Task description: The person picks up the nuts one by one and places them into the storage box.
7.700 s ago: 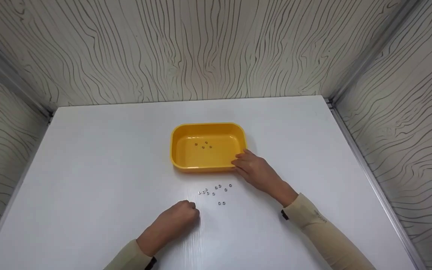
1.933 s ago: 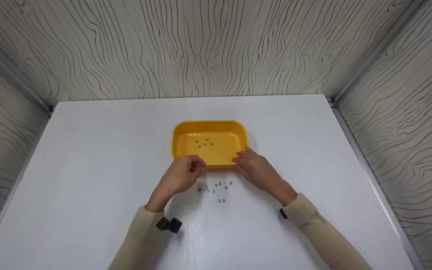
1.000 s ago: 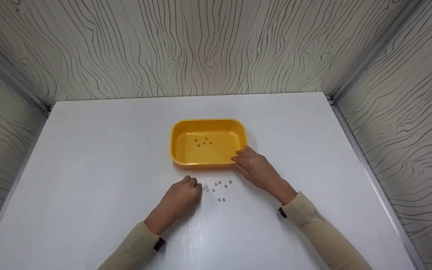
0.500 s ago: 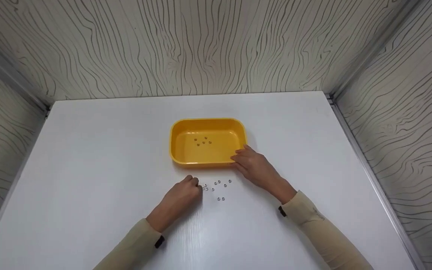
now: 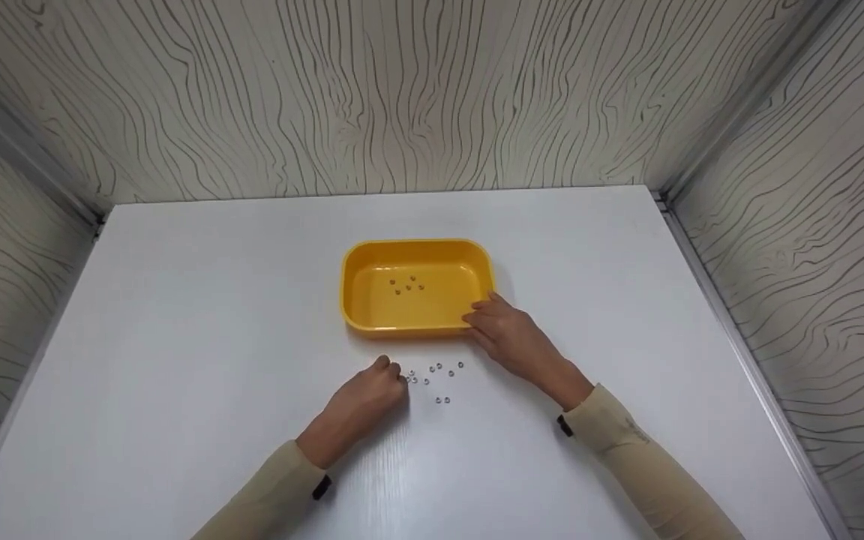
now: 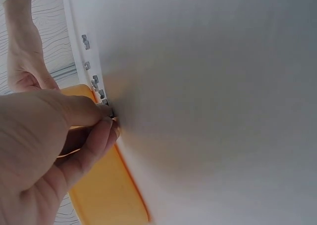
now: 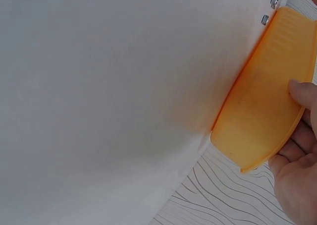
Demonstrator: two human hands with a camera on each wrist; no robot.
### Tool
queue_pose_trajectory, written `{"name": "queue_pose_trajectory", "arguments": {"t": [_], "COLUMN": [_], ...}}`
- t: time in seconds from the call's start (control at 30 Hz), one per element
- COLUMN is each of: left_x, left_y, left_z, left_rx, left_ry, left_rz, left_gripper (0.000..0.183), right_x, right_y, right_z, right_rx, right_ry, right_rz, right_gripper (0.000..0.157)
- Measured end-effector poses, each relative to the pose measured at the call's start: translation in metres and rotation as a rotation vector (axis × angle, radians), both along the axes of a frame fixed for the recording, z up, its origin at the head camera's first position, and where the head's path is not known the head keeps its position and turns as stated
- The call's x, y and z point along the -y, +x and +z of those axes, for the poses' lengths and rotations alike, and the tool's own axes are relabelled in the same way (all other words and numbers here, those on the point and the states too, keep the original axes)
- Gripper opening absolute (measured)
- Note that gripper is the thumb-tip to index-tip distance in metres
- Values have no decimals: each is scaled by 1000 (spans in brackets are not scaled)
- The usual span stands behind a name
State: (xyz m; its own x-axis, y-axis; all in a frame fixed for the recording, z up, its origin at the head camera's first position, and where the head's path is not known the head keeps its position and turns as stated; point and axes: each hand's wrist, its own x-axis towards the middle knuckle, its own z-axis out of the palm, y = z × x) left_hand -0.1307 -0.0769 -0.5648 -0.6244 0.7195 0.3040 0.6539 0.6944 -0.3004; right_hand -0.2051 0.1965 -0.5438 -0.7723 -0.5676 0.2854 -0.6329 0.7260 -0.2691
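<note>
In the head view my left hand (image 5: 361,403) is low over the white table, at the left end of a scatter of small metal nuts (image 5: 426,382). Its thumb and index finger meet at the tips in the left wrist view, pinching a dark, mostly hidden nut (image 6: 113,115) at the table surface. My right hand (image 5: 513,339) grips the near right corner of a yellow plastic tray (image 5: 394,331). The right wrist view has its thumb (image 7: 302,92) on the outer wall and the other fingers over the rim. Several nuts (image 5: 409,287) lie on the tray's floor.
The white table (image 5: 199,322) reaches back to wood-grain panels (image 5: 417,97), with more panels left and right. Two nuts (image 5: 442,400) lie side by side, nearer to me than the others. Dark wrist cameras (image 5: 322,487) sit at the sleeve cuffs.
The left hand has come back from the tray's near rim to the nuts on the table. Inside the tray is one more nut than at first. The right hand keeps its grip.
</note>
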Motion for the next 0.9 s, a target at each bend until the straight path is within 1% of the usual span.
{"name": "queue_pose_trajectory", "arguments": {"t": [0.07, 0.2, 0.37, 0.63, 0.8, 0.9], "left_x": [0, 1, 2, 4, 5, 5], "left_y": [0, 1, 1, 0, 0, -1], "left_z": [-1, 0, 1, 1, 1, 3], "left_rx": [-2, 34, 39, 69, 84, 110], "left_ry": [-6, -19, -24, 12, 24, 30], "left_rz": [-3, 0, 3, -19, -17, -15], "left_gripper": [13, 15, 16, 15, 15, 16], "right_x": [0, 0, -1, -1, -1, -1], "right_y": [0, 0, 1, 0, 0, 0], "right_z": [0, 0, 0, 0, -1, -1], "right_rx": [-3, -20, -25, -19, -10, -12], "right_ry": [-1, -11, -39, -34, -35, -34], "right_rz": [4, 19, 35, 29, 21, 20], "right_gripper": [23, 22, 21, 22, 21, 21]}}
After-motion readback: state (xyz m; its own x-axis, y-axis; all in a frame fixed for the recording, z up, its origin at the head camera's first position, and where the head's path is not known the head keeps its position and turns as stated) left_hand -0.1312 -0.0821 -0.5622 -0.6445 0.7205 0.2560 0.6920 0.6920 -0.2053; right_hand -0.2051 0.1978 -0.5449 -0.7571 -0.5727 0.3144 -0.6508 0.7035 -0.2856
